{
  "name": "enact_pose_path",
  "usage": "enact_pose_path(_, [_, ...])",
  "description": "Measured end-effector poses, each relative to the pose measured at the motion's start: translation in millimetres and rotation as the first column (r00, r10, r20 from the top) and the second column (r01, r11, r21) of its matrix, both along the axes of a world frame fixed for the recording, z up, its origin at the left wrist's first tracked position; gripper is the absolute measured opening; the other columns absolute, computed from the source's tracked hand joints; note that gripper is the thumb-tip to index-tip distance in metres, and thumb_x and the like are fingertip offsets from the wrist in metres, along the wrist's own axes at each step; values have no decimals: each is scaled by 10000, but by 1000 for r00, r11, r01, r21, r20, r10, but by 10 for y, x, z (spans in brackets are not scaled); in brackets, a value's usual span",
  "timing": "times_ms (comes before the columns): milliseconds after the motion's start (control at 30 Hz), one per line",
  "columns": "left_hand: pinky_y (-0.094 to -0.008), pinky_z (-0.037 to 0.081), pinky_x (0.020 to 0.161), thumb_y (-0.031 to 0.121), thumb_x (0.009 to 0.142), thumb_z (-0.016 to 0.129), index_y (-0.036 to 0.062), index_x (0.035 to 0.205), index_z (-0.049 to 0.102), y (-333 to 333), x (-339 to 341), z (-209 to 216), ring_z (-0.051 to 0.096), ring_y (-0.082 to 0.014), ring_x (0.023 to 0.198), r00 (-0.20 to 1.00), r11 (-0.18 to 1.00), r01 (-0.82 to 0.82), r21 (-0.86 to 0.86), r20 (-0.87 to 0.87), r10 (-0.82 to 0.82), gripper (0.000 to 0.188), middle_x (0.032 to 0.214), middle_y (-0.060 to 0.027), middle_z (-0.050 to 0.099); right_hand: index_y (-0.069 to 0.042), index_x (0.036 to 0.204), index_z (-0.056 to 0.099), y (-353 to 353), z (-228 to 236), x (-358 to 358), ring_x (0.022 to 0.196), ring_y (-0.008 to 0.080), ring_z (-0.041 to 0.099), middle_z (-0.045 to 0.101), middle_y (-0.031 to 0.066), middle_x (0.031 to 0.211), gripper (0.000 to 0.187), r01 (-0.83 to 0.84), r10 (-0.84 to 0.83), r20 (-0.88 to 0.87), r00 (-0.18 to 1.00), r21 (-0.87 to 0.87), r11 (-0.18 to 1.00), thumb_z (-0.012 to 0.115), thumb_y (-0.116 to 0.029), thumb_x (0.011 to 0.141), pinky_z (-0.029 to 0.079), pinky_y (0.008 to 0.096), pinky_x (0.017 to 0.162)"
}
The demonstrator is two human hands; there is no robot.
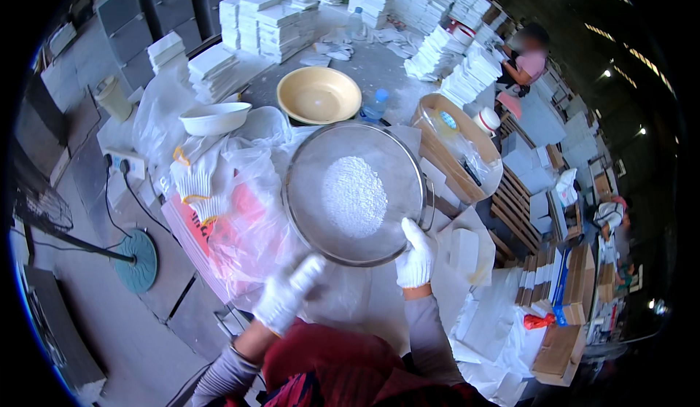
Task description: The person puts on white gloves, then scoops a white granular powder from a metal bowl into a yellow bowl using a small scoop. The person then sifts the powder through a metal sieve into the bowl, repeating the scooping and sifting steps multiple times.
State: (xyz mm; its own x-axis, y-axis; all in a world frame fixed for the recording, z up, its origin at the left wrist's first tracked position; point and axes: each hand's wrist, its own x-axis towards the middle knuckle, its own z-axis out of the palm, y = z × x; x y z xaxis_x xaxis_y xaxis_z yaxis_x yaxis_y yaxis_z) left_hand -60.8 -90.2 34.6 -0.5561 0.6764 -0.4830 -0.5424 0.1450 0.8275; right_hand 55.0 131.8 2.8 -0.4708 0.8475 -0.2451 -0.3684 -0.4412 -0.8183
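Observation:
A round metal sieve point(308, 188) is held in front of me, with a heap of white granular powder point(355, 197) in the middle of its mesh. My right hand point(416, 256), in a white knitted glove, is closed on the sieve's lower right rim, thumb lying along the edge. Just off the lower left rim is my gloved left hand point(286, 294), apart from the sieve; motion smears its fingers. Beyond the sieve stands a cream plastic basin point(319, 80), with some powder on its bottom. A blue-capped plastic bottle point(374, 106) is beside the basin.
At left lie a white bowl point(214, 118), spare gloves point(195, 186) and pink-red packaging under clear plastic point(251, 225). A cardboard box point(474, 138) with wrapped items sits at right. Stacks of white tiles point(277, 20) line the table's far side. Other people point(526, 60) are farther off.

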Motion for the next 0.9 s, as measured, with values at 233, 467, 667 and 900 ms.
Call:
enact_pose_path(233, [-379, 592, 577, 140, 919, 589, -74, 1091, 623, 434, 130, -342, 685, -249, 685, 907, 915, -361, 181, 296, 299, 276, 918, -138, 688, -2, 1032, 636, -443, 259, -62, 762, 120, 632, 642, 21, 871, 215, -139, 76, 289, 954, 201, 970, 711, -140, 886, 515, 250, 650])
enact_pose_path(467, [-398, 586, 528, 179, 885, 622, -91, 1023, 624, 460, -269, -257, 678, -315, 605, 967, 992, -107, 61, 240, 89, 303, 802, -188, 678, 11, 1289, 574, 326, 113, 218, 906, 215, 664, 640, 111, 1194, 484, -345, 142, 494, 858, 349, 871, 615, -334, 951, 509, 332, 858])
enact_pose_path(667, [-325, 533, 539, 179, 868, 641, -67, 962, 672, 446, -611, 63, 668, -212, 630, 983, 980, 117, -164, -119, -137, 265, 790, -129, 697, 28, 1052, 668, 407, -69, 117, 704, 144, 619, 683, 76, 919, 338, -510, 437, 435, 787, 62, 858, 725, -234, 847, 503, 302, 589])
enact_pose_path(900, [-259, 66, 1195, 295, 838, 704, -42, 1509, 196, 672, -463, -493, 41, -293, 1491, 525, 995, -97, 28, -848, 74, 907, 1589, -257, 101, 40, 1206, 591, 278, -270, -29, 764, 225, 680, 689, 149, 1056, 422, -305, 323, 118, 939, -147, 941, 696, -156, 848, 527, 313, 468])
